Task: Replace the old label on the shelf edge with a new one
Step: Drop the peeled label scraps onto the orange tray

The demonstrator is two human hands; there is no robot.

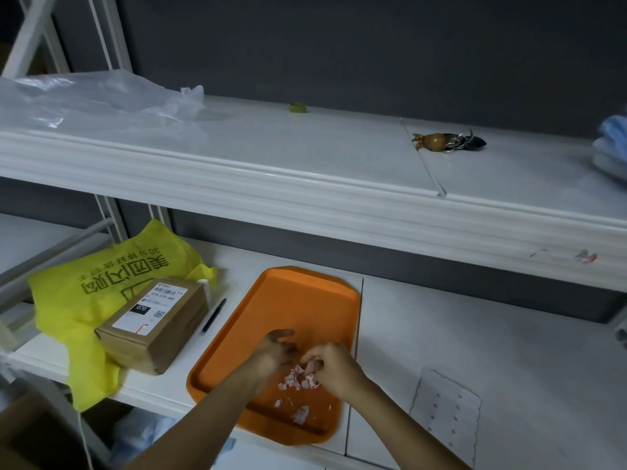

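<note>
Both hands low over an orange tray [305,300] lying on the lower shelf [475,334], close to its front edge. Pinching a crumpled clump of pink-and-white label scraps [298,379] with the curled fingers [314,359] of the right hand [336,369], just above the tray floor. Holding the left hand [274,351] right beside it, fingertips touching or nearly touching the right ones; too blurred to tell whether those left fingers are gripping anything or merely bent loosely. Further along the tray, nearer its front rim, a few more torn bits [301,413] lying loose. Up on the white shelf edge [305,205], far to the right, faint reddish label residue [585,256] stuck to the strip. To the right of the tray, flat on the lower shelf, a white sheet [444,412] with rows of small dots and a wavy outline. To the left of the tray, a black pen [213,316], then a brown cardboard box [156,329] bearing a printed shipping label, resting partly on a yellow bag [101,276] with dark lettering. On top of the upper shelf: a crumpled clear plastic bag [84,100] at the left, a small green roll [298,108] near the back wall, a brown keychain [448,142] with metal rings toward the right, and a blue-and-white stack [612,144] cut off by the right border.
</note>
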